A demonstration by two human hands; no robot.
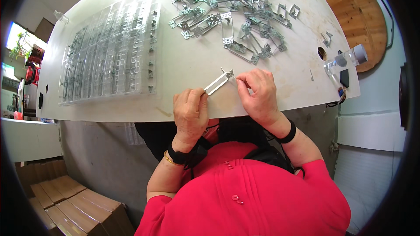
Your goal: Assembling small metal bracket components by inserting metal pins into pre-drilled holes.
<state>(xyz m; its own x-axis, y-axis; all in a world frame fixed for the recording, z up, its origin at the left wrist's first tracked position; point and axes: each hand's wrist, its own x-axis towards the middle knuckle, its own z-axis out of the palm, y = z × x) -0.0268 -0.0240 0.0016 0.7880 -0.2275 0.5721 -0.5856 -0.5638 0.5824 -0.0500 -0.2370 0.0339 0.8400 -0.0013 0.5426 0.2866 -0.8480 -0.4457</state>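
A slim metal bracket (217, 84), with two long parallel bars and a small plate at its far end, slants above the table near its front edge. My left hand (190, 110) is closed on the bracket's near end, fingers and thumb pressed together. At the far end, my right hand (259, 92) makes a pinch right beside the plate. Whatever lies between those fingertips is too small to make out. Farther back is a big loose pile of similar metal brackets (227, 22), some tangled together.
Clear plastic trays (109, 57) full of small metal parts cover the table's left. At right are a plastic bottle (345, 61), a dark flat object (344, 78) and a table hole (321, 53). A round wooden board (354, 17) stands beyond. Cardboard boxes (83, 205) sit lower left.
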